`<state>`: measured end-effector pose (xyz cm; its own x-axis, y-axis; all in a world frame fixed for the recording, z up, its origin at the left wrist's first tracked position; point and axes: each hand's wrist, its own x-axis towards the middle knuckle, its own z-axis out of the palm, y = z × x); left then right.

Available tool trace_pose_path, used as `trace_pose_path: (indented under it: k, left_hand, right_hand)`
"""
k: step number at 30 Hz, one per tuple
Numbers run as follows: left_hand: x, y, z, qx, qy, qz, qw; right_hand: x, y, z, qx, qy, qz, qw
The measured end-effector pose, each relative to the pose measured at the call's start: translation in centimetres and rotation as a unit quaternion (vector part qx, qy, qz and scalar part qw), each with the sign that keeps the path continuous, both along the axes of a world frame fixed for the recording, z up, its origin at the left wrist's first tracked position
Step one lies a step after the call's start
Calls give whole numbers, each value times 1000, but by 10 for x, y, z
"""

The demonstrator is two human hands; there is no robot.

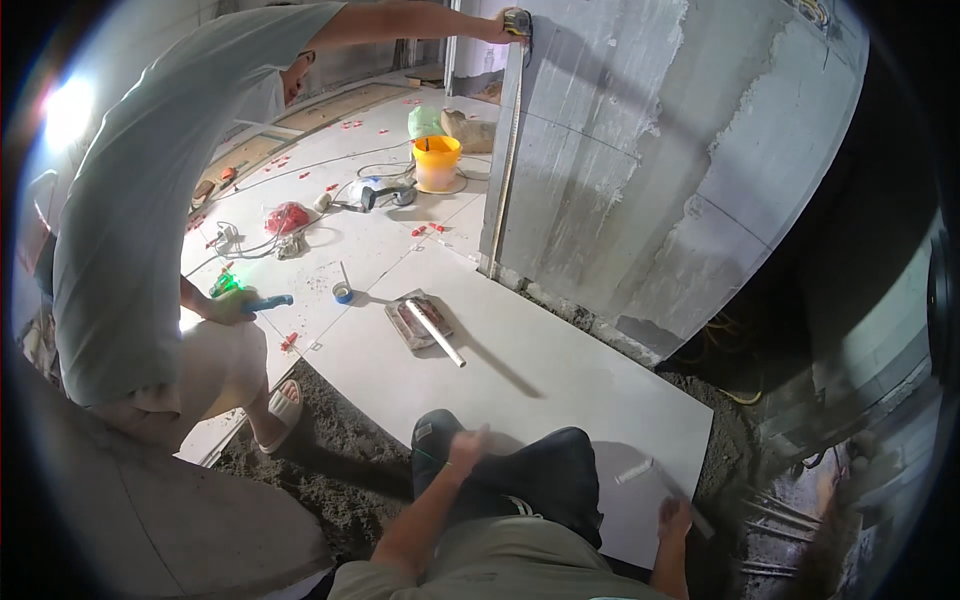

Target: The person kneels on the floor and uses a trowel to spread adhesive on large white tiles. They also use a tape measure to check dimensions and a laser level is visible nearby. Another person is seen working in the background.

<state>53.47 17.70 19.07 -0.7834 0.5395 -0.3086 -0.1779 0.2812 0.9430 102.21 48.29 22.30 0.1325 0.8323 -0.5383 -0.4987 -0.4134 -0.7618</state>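
Observation:
My right hand (675, 517) is closed on the handle of a mallet (635, 470) with a white head, slightly blurred, over the large pale tile (560, 365) at my right side. My left hand (466, 448) is by my left knee, fingers partly stretched, with nothing visible in it. Ahead on the tile lies a flat rectangular trowel-like tool (410, 325), soiled with mortar, with a white tube (435, 333) across it. Farther left stands a small blue roll of tape (343, 293).
At left a co-worker (170, 210) presses a tape measure (517, 24) to the grey wall panel (620, 150) and holds a blue-handled tool (268, 303). Dark mortar (330, 450) borders the tile. Behind are a yellow bucket (437, 162), cables, a power tool (385, 193) and red clips.

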Motion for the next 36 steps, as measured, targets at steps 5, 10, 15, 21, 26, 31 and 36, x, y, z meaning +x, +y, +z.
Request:
trace_pose_path:
  k: [5,10,15,21,26,31,36]
  left_hand:
    - [39,16,53,92,54,-175,979]
    - [62,23,92,153,-38,-301,940]
    - [72,7,161,212,-373,-324,843]
    - [79,5,212,183,-358,-206,892]
    - [78,21,218,291,-292,-159,897]
    - [80,43,226,262,-241,-130,925]
    - [100,57,227,261,-215,-111,935]
  right_hand:
    - [-98,-25,92,51,-28,214,975]
    - [-156,-71,160,34,50,437,897]
    - [-192,-94,186,48,-48,500,863]
    - [-218,-89,185,25,13,476,879]
    - [-230,-104,192,26,10,508,861]
    - [-236,-138,203,170,-198,635,727]
    - [-243,-155,198,257,-244,687,635]
